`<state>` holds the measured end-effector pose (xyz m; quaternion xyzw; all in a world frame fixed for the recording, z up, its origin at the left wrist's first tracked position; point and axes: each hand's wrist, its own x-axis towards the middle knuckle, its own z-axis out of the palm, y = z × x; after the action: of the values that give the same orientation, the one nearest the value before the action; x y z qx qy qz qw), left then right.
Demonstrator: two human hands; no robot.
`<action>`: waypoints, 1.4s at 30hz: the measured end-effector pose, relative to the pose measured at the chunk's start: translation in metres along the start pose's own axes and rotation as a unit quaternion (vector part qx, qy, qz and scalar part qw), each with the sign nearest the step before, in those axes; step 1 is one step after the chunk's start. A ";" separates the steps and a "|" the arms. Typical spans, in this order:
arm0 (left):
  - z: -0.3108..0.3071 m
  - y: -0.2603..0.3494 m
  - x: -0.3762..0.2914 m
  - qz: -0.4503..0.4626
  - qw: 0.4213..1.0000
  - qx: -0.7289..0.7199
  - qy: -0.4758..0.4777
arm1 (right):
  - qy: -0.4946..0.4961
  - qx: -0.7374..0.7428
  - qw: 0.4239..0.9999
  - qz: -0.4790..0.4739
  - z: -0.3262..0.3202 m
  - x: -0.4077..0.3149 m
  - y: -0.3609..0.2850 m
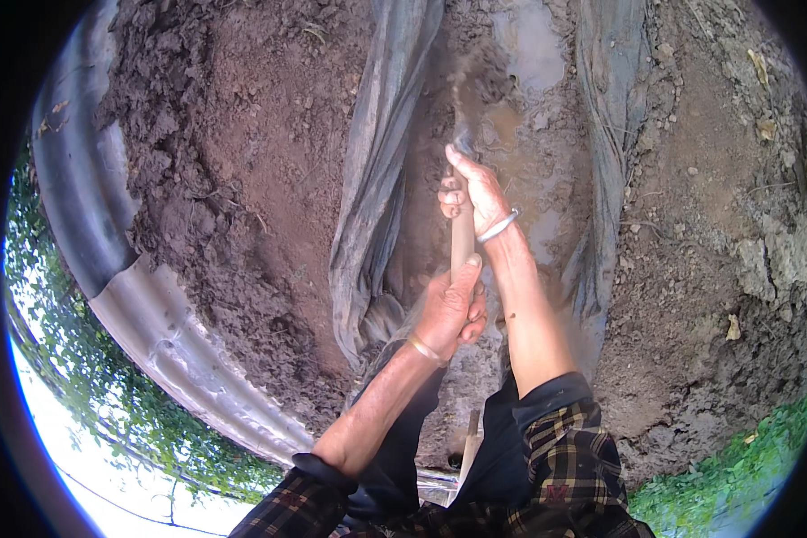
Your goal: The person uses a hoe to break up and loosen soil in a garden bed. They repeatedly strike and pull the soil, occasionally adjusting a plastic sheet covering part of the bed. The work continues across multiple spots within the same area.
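A wooden tool handle [463, 235] runs away from me between my legs, over a muddy trench. My left hand [447, 306] is closed around its nearer part. Farther along, my right hand [476, 185] grips the same handle, its thumb lying along the top. Beyond the right hand the far end of the tool is blurred near the wet mud [504, 128], so its head cannot be made out. Both wrists bear a pale bangle, and the sleeves are plaid.
Grey fabric sheeting [383, 155] lines the trench's left side, and more sheeting [605, 134] its right. Banks of loose soil [276, 168] rise on both sides. Corrugated sheets [175, 350] edge the left bank. Muddy water [534, 47] pools ahead; green plants [719, 471] grow at the lower right.
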<state>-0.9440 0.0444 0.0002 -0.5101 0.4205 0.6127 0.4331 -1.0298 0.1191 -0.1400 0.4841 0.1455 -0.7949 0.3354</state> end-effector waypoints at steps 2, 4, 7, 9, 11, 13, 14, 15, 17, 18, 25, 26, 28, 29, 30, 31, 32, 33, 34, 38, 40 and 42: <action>0.007 -0.009 -0.013 0.031 0.999 -0.003 -0.020 | 0.046 -0.011 0.999 -0.020 -0.009 -0.023 0.000; 0.017 -0.015 -0.033 0.012 1.000 -0.007 -0.013 | 0.056 -0.012 0.998 -0.023 -0.011 -0.045 0.003; 0.030 -0.016 -0.051 0.031 0.999 -0.006 0.022 | 0.017 -0.033 0.999 0.037 -0.002 -0.057 0.012; 0.032 -0.011 -0.047 0.043 0.997 -0.015 0.056 | -0.032 -0.043 0.995 0.082 0.008 -0.048 0.016; 0.029 -0.003 -0.029 0.035 0.994 -0.044 0.095 | -0.024 -0.061 0.994 0.091 0.020 -0.021 0.011; 0.017 0.007 -0.014 0.015 0.994 -0.090 0.053 | -0.045 -0.091 0.993 0.067 0.025 -0.004 0.010; 0.012 0.008 -0.012 0.002 0.996 -0.088 0.026 | -0.031 -0.102 0.994 0.040 0.024 -0.002 0.012; 0.008 0.006 -0.013 0.003 0.996 -0.088 0.018 | 0.009 -0.111 0.992 0.051 0.023 0.000 0.014; 0.006 -0.002 -0.025 0.015 0.997 -0.072 0.004 | -0.046 -0.046 0.996 0.068 0.015 -0.011 0.017; 0.005 -0.005 -0.032 0.016 0.999 -0.025 0.025 | -0.080 0.016 0.992 0.092 0.009 -0.022 0.019; 0.035 -0.041 -0.055 -0.090 0.967 -0.190 -0.141 | 0.174 -0.169 0.970 0.007 -0.027 -0.090 0.005; 0.034 -0.043 -0.054 -0.139 0.951 -0.225 -0.161 | 0.189 -0.224 0.956 -0.018 -0.029 -0.094 0.003; 0.027 -0.045 -0.053 -0.202 0.908 -0.287 -0.229 | 0.184 -0.245 0.952 -0.025 -0.031 -0.098 0.000; 0.021 -0.045 -0.053 -0.180 0.891 -0.311 -0.279 | 0.152 -0.138 0.978 -0.028 -0.032 -0.099 -0.001; 0.014 -0.046 -0.054 -0.192 0.872 -0.329 -0.308 | 0.106 -0.028 0.994 -0.002 -0.033 -0.100 0.000; 0.009 -0.048 -0.054 -0.193 0.836 -0.357 -0.369 | 0.088 0.085 0.992 0.016 -0.034 -0.100 0.001; 0.005 -0.049 -0.054 -0.213 0.828 -0.371 -0.362 | 0.022 0.194 0.980 0.041 -0.036 -0.101 0.002; 0.002 -0.051 -0.055 -0.238 0.822 -0.384 -0.347 | -0.022 0.198 0.979 0.040 -0.037 -0.104 0.002; 0.002 -0.054 -0.056 -0.219 0.825 -0.348 -0.387 | -0.025 0.148 0.988 0.037 -0.039 -0.107 0.002; 0.016 -0.061 -0.058 -0.169 0.860 -0.170 -0.451 | 0.046 0.048 0.997 -0.037 -0.045 -0.152 -0.010; 0.026 -0.061 -0.055 -0.123 0.887 -0.022 -0.444 | 0.070 0.020 0.993 -0.088 -0.045 -0.191 -0.026; 0.035 -0.059 -0.047 -0.036 0.931 0.079 -0.355 | 0.114 -0.016 0.984 -0.133 -0.046 -0.240 -0.048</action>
<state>-0.8919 0.0890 0.0468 -0.2379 0.2676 0.7029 0.6146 -0.9578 0.2736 0.0412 0.5424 0.2589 -0.7697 0.2155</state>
